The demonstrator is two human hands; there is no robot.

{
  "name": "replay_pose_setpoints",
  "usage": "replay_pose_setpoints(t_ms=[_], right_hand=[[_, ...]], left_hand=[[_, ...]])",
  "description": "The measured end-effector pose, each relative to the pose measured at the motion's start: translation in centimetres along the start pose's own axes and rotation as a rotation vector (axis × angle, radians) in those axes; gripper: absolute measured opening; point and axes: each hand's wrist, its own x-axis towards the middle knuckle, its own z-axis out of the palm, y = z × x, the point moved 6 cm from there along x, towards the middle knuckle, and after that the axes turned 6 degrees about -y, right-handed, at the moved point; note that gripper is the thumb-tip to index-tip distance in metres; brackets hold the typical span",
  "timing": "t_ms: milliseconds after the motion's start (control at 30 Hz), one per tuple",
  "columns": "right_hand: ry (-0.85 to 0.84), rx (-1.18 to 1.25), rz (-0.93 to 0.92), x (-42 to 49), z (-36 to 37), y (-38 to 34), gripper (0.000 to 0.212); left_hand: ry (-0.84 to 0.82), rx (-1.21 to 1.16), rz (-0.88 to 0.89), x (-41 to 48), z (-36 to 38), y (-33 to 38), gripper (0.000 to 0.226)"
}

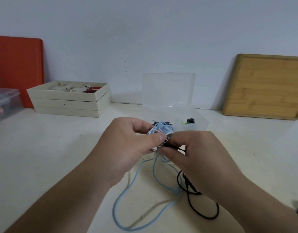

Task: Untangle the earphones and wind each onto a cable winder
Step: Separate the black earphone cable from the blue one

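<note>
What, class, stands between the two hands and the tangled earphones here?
Nothing visible does. The left hand and right hand already grip the knot of earphone cables directly, above the table. Light blue loops and a black cable trail down freely.

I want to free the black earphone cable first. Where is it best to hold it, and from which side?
Probably pinch the black cable just where it leaves the tangle, coming from the right with the right hand. Its loose loop lies on the table to that side.
</note>
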Motion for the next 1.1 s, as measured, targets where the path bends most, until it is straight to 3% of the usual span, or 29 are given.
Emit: replay_pose_setpoints(t_ms=[567, 733, 867, 1000, 1100], right_hand=[[0.092, 0.116, 0.078, -0.21, -0.62, 0.09, 0.023], [0.08, 0.135, 0.111, -0.12, -0.79, 0.19, 0.024], [0.049, 0.169, 0.046, -0.19, -0.69, -0.25, 0.031], [0.054, 0.133, 0.003, -0.08, -0.53, -0.04, 0.018], [0.074, 0.109, 0.015, -0.02, -0.45, 0.06, 0.022]], left_hand=[[0.078, 0.25, 0.04, -0.17, -0.21, 0.49, 0.015], [-0.026, -0.04, -0.017, -0.3, 0.27, 0.75, 0.01], [-0.079, -0.056, -0.052, -0.26, 0.43, 0.37, 0.011], [-0.109, 0.007, -0.058, -0.25, 0.32, 0.4, 0.012], [-0.095, 0.079, -0.035, -0.14, 0.47, 0.38, 0.018]])
